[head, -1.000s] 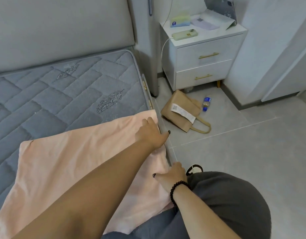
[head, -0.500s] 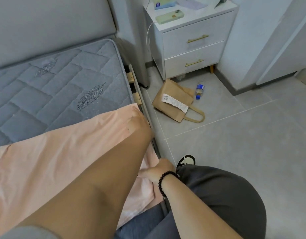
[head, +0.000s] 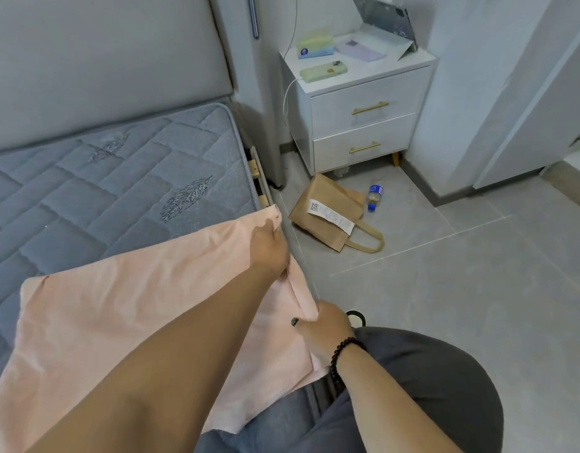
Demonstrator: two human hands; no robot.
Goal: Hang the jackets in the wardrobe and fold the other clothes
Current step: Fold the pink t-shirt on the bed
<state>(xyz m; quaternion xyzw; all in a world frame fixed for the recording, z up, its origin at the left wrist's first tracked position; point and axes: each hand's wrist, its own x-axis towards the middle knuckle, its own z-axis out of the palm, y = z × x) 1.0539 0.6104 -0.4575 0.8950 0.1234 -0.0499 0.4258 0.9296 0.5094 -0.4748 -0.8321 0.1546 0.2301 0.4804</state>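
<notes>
Folding is at an early stage (no jackets visible): left hand (head: 270, 253) and right hand (head: 326, 328) both pinch the pink garment's (head: 118, 308) edge on the mattress (head: 86, 178).

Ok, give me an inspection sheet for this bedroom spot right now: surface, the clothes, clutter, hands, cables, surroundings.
Surface: grey quilted mattress, bare of bedding, against a padded headboard.
Job's things: one peach garment spread on the mattress, its right edge lifted off the bed side; no jackets seen.
Clutter: brown paper bag lying on the floor, small bottle beside it.
Hands: left hand grips the garment's far corner; right hand pinches its near edge.
Cables: white cable hangs from the phone on the nightstand.
Surroundings: grey tiled floor, white walls.
</notes>
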